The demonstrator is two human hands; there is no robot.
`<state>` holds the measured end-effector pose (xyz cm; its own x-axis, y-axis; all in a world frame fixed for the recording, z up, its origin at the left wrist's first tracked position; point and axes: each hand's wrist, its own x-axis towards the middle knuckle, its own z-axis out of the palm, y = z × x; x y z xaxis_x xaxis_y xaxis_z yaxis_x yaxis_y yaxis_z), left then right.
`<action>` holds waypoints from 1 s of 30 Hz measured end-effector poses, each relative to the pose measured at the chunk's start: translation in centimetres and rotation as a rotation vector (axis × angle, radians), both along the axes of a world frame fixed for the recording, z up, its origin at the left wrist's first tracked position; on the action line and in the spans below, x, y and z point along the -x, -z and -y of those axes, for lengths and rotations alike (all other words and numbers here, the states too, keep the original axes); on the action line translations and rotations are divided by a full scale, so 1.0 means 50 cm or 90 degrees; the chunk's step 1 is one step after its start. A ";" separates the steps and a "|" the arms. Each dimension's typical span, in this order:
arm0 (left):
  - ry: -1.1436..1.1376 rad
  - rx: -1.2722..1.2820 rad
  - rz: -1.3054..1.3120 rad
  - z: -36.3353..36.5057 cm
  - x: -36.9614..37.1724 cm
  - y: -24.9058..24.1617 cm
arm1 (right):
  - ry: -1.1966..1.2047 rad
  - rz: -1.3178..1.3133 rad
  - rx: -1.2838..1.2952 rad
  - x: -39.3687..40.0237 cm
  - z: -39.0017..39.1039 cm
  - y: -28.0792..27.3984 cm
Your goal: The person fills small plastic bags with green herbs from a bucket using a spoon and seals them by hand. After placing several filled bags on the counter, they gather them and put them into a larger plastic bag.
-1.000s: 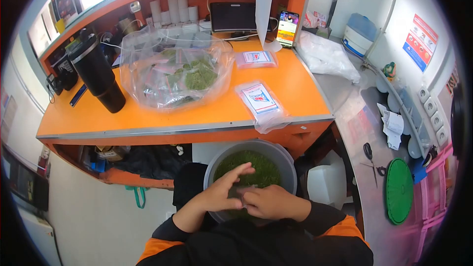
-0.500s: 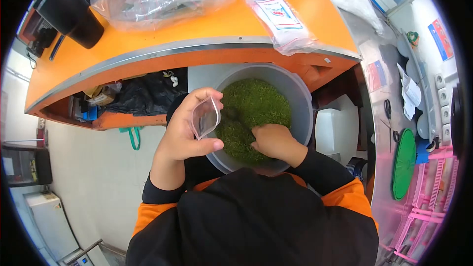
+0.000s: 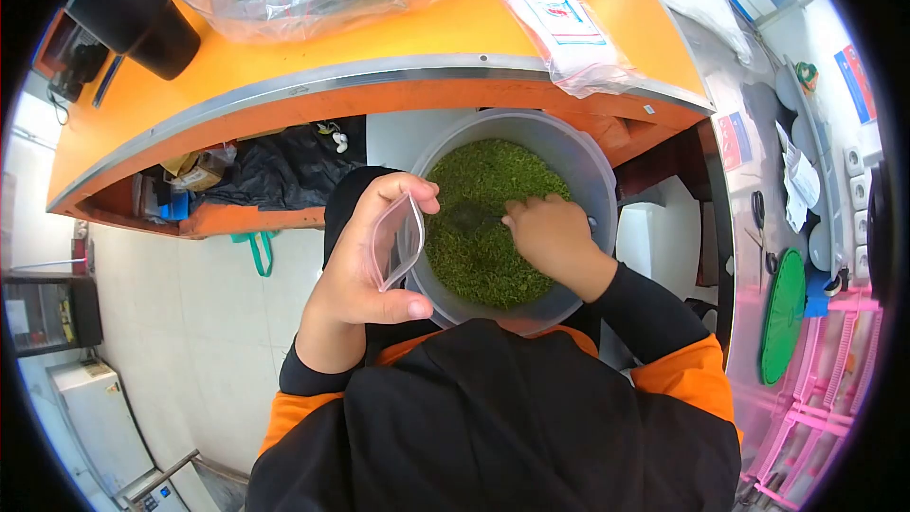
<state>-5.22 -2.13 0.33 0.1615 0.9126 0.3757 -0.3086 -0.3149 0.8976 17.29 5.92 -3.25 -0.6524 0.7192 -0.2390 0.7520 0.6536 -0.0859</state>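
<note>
My left hand [image 3: 346, 270] curls its fingers and thumb around a small clear zip bag [image 3: 396, 242], whose mouth gapes toward the tub. Nothing shows inside the bag. To its right stands a large grey translucent tub [image 3: 599, 180] holding loose, finely chopped green herbs [image 3: 502, 171]. Over the herbs, my right hand [image 3: 555, 237] is closed on a dark spoon [image 3: 466, 218]. The spoon's head lies at the herb surface left of the fingers, and most of its handle is hidden under the hand.
An orange counter [image 3: 379, 57] curves above the tub. On it are a large clear bag [image 3: 313, 0] of smaller green-filled packets, a stack of printed zip bags [image 3: 564, 33] and a black cup [image 3: 142, 14]. Scissors [image 3: 758, 218] and a green lid [image 3: 783, 318] lie at right.
My right hand has shifted right and slightly up over the herbs, bringing the spoon with it. My left hand keeps the bag in nearly the same place.
</note>
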 end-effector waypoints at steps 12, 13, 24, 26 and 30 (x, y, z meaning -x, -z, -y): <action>-0.041 -0.019 -0.120 -0.023 -0.030 0.000 | 0.031 -0.204 0.223 -0.074 0.008 -0.080; -0.040 -0.009 -0.131 -0.023 -0.033 -0.001 | 0.055 -0.248 0.214 -0.084 0.005 -0.103; -0.121 0.129 -0.462 -0.059 -0.089 -0.018 | 0.235 -0.431 0.093 -0.157 0.008 -0.182; -0.128 0.156 -0.520 -0.063 -0.094 -0.013 | 0.214 -0.455 0.040 -0.153 0.016 -0.191; -0.119 0.173 -0.499 -0.066 -0.116 -0.005 | 0.074 -0.398 -0.192 -0.131 0.029 -0.184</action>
<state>0.57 1.15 0.56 0.1208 0.9925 -0.0173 0.4703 -0.0419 0.8815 23.82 4.48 5.95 -0.5175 0.7684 0.3766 0.6872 0.6354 -0.3522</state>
